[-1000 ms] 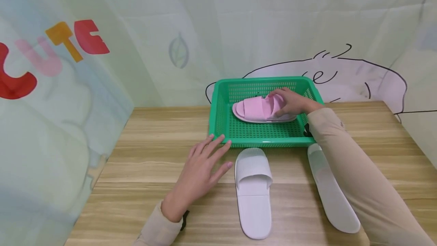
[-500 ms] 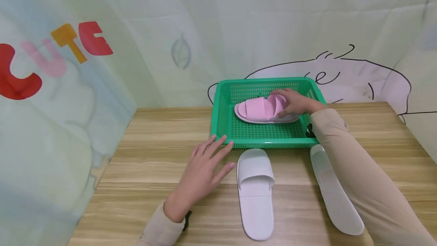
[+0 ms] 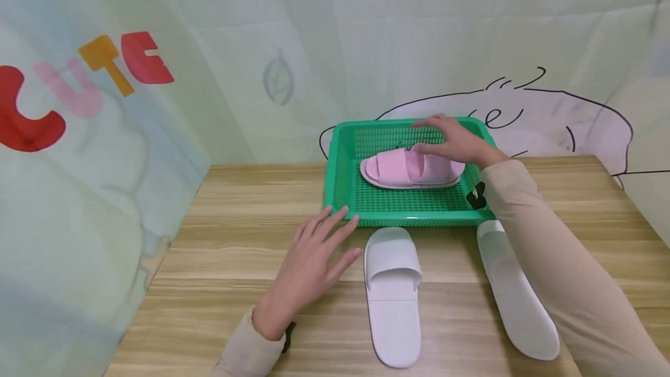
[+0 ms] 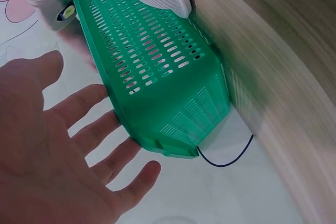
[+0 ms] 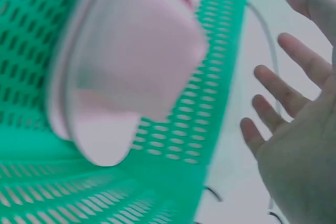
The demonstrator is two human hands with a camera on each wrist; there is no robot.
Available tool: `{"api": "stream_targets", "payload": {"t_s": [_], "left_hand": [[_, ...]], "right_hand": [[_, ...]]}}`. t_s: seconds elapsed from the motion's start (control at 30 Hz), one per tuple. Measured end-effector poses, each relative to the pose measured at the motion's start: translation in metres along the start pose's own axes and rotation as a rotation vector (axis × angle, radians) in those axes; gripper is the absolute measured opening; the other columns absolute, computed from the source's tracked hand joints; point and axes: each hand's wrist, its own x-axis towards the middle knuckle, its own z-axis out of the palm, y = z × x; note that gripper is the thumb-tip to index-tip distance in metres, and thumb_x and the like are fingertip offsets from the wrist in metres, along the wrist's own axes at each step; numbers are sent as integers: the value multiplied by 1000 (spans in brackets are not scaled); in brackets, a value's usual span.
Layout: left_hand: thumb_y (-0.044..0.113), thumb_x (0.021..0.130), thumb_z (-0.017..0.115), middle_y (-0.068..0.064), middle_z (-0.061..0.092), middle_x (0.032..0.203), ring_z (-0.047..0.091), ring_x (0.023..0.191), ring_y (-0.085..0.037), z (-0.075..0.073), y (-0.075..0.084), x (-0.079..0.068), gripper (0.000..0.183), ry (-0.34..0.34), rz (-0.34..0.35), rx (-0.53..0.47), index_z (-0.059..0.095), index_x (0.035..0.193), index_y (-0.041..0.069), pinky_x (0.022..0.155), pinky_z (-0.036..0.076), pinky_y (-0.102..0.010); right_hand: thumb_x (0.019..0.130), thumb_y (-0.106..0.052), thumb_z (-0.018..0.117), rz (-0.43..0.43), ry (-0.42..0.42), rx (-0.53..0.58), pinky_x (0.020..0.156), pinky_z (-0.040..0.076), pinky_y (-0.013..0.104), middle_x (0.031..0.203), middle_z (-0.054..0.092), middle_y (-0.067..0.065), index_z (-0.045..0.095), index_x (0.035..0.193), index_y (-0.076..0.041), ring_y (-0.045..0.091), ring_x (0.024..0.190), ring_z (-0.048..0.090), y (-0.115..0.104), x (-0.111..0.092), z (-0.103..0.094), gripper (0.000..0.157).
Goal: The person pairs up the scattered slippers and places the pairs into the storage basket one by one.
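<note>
A pair of pink slippers (image 3: 392, 167) lies in the green plastic basket (image 3: 419, 216), nested together with straps at opposite ends. My right hand (image 3: 458, 143) hovers over their right end. In the right wrist view that hand (image 5: 304, 156) holds nothing, its fingers spread apart from the slippers (image 5: 131, 51). My left hand (image 3: 309, 260) is spread at the basket's front left corner, fingertips right at the rim. The left wrist view shows the fingers (image 4: 100, 132) nearly straight along the basket rim (image 4: 107, 85).
One white slipper (image 3: 395, 324) lies on the wooden table (image 3: 251, 202) in front of the basket, toe toward it. A second white slipper (image 3: 523, 307) lies to the right, partly covered by my right sleeve (image 3: 565, 266). A printed cloth (image 3: 220, 74) hangs behind the table.
My right hand has let go of the pink slippers and lifted away from them. The slippers and my left hand stay in place, and the head view has shifted slightly.
</note>
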Motion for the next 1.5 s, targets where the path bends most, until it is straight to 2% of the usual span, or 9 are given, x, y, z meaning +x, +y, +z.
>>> {"api": "stream_targets", "payload": {"t_s": [0.2, 0.33, 0.53, 0.8, 1.23, 1.5], "left_hand": [[43, 105, 64, -9, 47, 165, 37, 155, -40, 1, -1, 3, 56, -8, 4, -4, 57, 155, 18, 119, 36, -66], [42, 105, 65, -8, 48, 165, 38, 154, -40, 2, -3, 4, 55, -14, 2, 2, 57, 155, 19, 118, 37, -67], [38, 104, 68, -7, 49, 164, 39, 154, -39, 1, -8, 6, 55, -10, 2, 10, 57, 154, 20, 118, 37, -67], [34, 102, 72, -9, 48, 164, 39, 153, -40, 1, -10, 7, 55, -17, -6, 12, 58, 154, 19, 118, 37, -67], [31, 101, 73, -11, 49, 163, 41, 152, -42, -1, -12, 7, 56, 1, -3, 19, 59, 153, 17, 117, 38, -67], [30, 101, 75, -12, 48, 163, 40, 152, -43, -2, -11, 8, 56, -10, -2, 16, 59, 153, 16, 117, 38, -68]], "right_hand": [[105, -31, 66, -29, 184, 51, 125, 24, 66, 160, 47, 17, 57, 149, -7, 39, 154, 33, -24, -8, -22, 51], [105, -31, 65, -67, 235, 41, 124, 25, 64, 157, 51, 14, 59, 148, -10, 37, 152, 34, -41, -15, -34, 49], [103, -29, 69, -108, 207, -24, 122, 27, 66, 156, 50, 13, 60, 147, -13, 36, 151, 33, -60, -23, -44, 47], [102, -24, 72, -168, 225, -83, 120, 33, 65, 155, 47, 15, 52, 154, -10, 36, 147, 39, -63, -40, -43, 57], [99, -20, 74, -164, 205, -164, 117, 29, 71, 156, 47, 15, 54, 151, -7, 40, 146, 39, -67, -96, -33, 57], [98, -18, 77, -159, 179, -219, 115, 33, 65, 148, 56, 14, 59, 146, -7, 39, 142, 46, -61, -127, -16, 52]]}}
